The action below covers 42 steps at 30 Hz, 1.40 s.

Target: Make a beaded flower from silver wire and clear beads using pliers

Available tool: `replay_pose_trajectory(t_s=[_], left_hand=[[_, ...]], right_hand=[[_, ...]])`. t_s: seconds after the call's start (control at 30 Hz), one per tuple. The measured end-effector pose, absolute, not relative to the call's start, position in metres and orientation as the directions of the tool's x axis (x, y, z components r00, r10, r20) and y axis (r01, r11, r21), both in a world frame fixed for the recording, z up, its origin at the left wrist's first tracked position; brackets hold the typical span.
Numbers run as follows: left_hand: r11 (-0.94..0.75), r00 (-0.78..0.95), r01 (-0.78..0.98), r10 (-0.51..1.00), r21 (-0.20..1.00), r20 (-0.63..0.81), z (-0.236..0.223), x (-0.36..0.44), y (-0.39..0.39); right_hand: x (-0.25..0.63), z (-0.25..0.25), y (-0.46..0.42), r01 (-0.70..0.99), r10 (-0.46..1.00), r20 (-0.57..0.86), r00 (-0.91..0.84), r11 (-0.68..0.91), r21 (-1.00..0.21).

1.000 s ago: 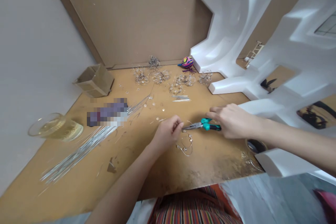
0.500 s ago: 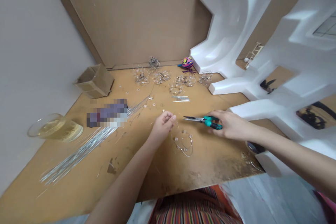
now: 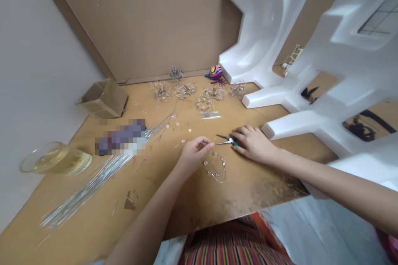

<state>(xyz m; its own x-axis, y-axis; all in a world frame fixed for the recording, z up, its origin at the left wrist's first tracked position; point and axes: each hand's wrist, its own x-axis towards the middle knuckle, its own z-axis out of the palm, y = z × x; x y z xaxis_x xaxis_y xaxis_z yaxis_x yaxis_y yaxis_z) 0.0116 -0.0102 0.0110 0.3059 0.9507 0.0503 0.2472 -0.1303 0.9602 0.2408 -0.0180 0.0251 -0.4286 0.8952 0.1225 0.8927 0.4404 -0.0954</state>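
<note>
My left hand [image 3: 196,152] is closed in a pinch at the middle of the table, with thumb and fingertips at the upper end of a thin wire loop strung with clear beads [image 3: 217,174]. The loop is just right of the fingers, low over or on the tabletop; which one I cannot tell. My right hand [image 3: 256,143] lies palm down over the green handles of needle-nose pliers [image 3: 224,140]. Their jaws are parted and point left towards my left hand. Most of the handles are hidden under my fingers.
Several beaded wire coils [image 3: 185,90] lie at the back, with short wire pieces [image 3: 211,115] before them. Long wires [image 3: 93,190], a glass of yellowish liquid [image 3: 62,161] and a cardboard box [image 3: 107,99] are left. A white moulded frame [image 3: 280,95] borders the right.
My right hand has lowered and flattened over the pliers, shifting left towards my left hand. The plier jaws have spread wider. My left hand keeps its pinch, moved slightly; the view has shifted a little.
</note>
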Motion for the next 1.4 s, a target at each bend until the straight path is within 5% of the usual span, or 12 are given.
replay_pose_trajectory(t_s=[0.17,0.4,0.63,0.77,0.93,1.13,1.4], left_hand=[[-0.332,0.386,0.367,0.904,0.869,0.182,0.008,0.012,-0.012],[-0.452,0.401,0.429,0.871,0.782,0.284,0.008,0.013,-0.011],[-0.196,0.252,0.299,0.96,0.934,0.121,0.0,0.015,-0.009],[-0.169,0.307,0.36,0.95,0.917,0.055,-0.006,0.014,-0.007],[-0.158,0.349,0.391,0.937,0.907,0.012,-0.01,0.017,-0.006],[0.099,0.356,0.191,0.92,0.976,-0.163,-0.013,0.021,-0.003],[0.166,0.296,0.071,0.938,0.984,-0.179,-0.006,0.025,-0.004]], right_hand=[[0.221,0.054,-0.018,0.704,0.92,0.044,-0.39,0.329,-0.63],[0.195,0.043,-0.017,0.433,0.924,-0.12,-0.364,0.054,-0.9],[0.203,0.027,-0.006,0.191,0.952,-0.166,-0.256,-0.119,-0.974],[0.211,0.017,-0.003,0.105,0.969,-0.162,-0.187,-0.145,-0.984],[0.211,0.016,-0.006,0.114,0.967,-0.168,-0.193,-0.148,-0.982],[0.209,0.021,-0.009,0.121,0.965,-0.145,-0.218,-0.12,-0.985],[0.209,0.022,-0.013,0.222,0.978,-0.106,-0.182,-0.064,-0.973]])
